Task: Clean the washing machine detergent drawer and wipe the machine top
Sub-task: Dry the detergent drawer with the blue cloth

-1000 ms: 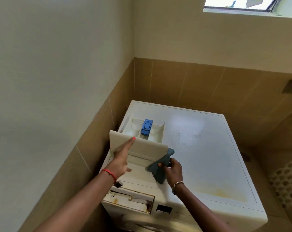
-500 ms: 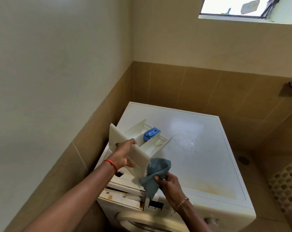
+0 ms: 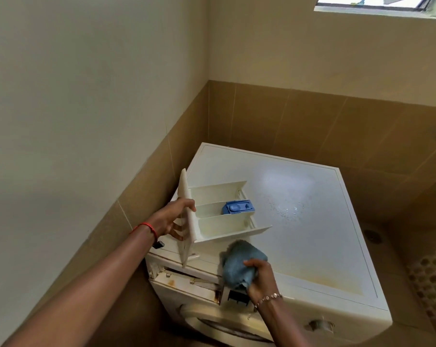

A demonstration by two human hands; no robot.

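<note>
**Drawer out, cloth in hand**

My left hand [image 3: 173, 216] grips the white plastic detergent drawer [image 3: 219, 216] by its front panel at frame centre, above the stained white washing machine top [image 3: 312, 221]. My right hand [image 3: 260, 279] clutches a bunched grey-blue cloth [image 3: 239, 264] just below it.

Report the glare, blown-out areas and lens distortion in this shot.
Head view: the window is blown out to white. Head view: a soft sheen of daylight lies on the machine top. Head view: the wide lens bows the top edge of the wall tiles. Head view: the detergent drawer and cloth look fairly sharp.
</note>
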